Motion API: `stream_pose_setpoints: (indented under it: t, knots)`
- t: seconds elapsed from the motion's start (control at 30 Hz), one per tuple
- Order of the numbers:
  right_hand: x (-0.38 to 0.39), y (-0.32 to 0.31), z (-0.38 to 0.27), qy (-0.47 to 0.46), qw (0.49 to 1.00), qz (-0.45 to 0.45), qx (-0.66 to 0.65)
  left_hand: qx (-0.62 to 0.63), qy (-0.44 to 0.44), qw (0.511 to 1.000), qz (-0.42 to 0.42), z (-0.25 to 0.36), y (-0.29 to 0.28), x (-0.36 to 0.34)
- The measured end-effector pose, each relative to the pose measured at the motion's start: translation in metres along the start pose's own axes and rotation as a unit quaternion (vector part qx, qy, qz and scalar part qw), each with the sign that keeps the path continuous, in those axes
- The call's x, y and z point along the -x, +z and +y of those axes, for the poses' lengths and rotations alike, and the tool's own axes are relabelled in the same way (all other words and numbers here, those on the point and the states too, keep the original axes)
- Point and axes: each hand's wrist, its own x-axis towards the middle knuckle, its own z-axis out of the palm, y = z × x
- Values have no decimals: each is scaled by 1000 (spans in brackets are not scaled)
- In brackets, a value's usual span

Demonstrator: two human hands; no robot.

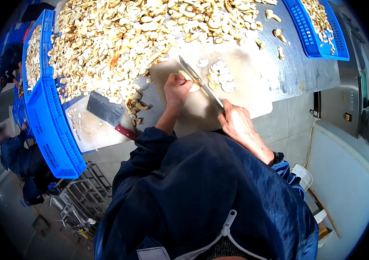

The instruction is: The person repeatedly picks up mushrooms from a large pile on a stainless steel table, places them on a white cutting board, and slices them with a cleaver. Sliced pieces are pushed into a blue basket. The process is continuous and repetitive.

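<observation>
My left hand (177, 90) is closed around a pale mushroom (194, 86) over the white cutting board (254, 93). In my right hand (237, 121) is a long knife (198, 80), its blade slanting up and left beside the mushroom, close to my left fingers. Several cut mushroom slices (225, 80) lie on the board just right of the blade. A large heap of mushrooms (115, 37) spreads over the steel table (297, 80) beyond the board. My left fingers partly hide the mushroom they hold.
Left of me, a cleaver (105, 108) with a red handle rests on another cutting board (93, 135). Blue crates (45, 125) line the left edge; another blue crate (308, 39) with mushrooms stands far right. A person (13, 145) is at the left, near a metal rack (86, 190).
</observation>
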Motion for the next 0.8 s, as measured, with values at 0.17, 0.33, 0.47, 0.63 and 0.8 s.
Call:
stream_pose_setpoints:
  t: [0.17,0.33,0.47,0.63,0.8]
  knots:
    - [-39,22,0,-44,997,57,4,22,2,1000,-17,4,-2,1]
    - [-18,-2,-12,-36,998,58,1,68,-31,997,-34,12,-5,2]
    - [-1,-8,-17,-3,1000,22,-16,91,-43,994,-41,12,-3,1]
    - [-5,2,-9,-1,1000,2,7,92,-9,995,-36,4,-1,3]
    - [-17,12,-4,-32,998,25,37,68,-17,996,-50,8,-4,4]
